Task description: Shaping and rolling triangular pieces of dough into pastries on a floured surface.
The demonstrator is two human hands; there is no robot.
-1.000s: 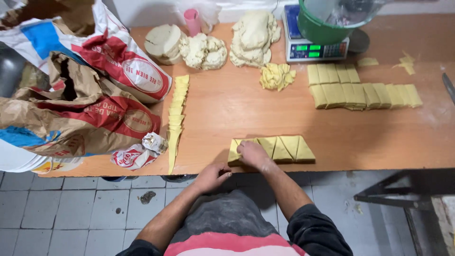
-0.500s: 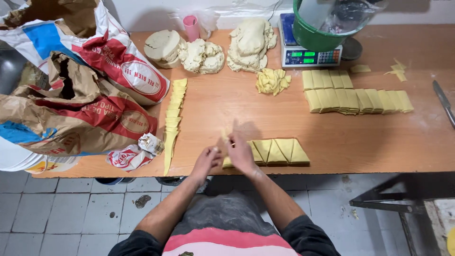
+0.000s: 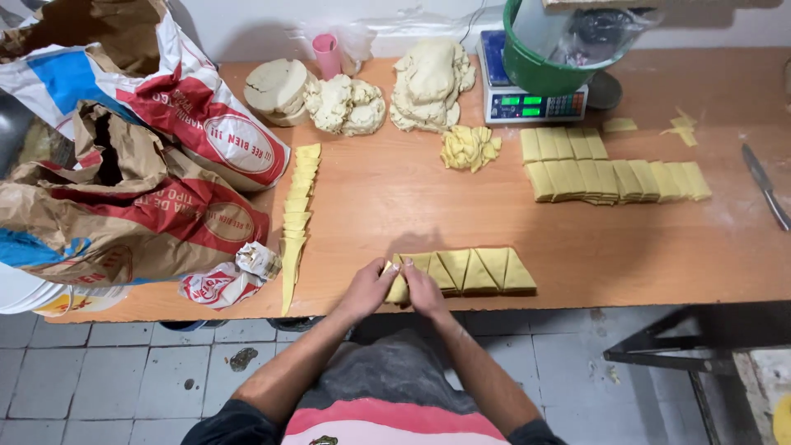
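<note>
At the near edge of the wooden tabletop [image 3: 395, 198], the left hand [image 3: 368, 288] and right hand [image 3: 423, 288] meet, each grip clamped on the leftmost yellow dough triangle [image 3: 398, 286] of a row of dough triangles [image 3: 478, 270]. To the left runs a line of thin dough strips [image 3: 295, 216] beside crumpled flour sacks [image 3: 132, 181]. Farther back lie rectangular dough pieces [image 3: 610, 169], pale dough lumps [image 3: 428, 82], a scale [image 3: 531, 103] and a green bucket [image 3: 535, 70].

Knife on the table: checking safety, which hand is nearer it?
Right. The right hand is far left of the knife; the left hand is farther still.
</note>
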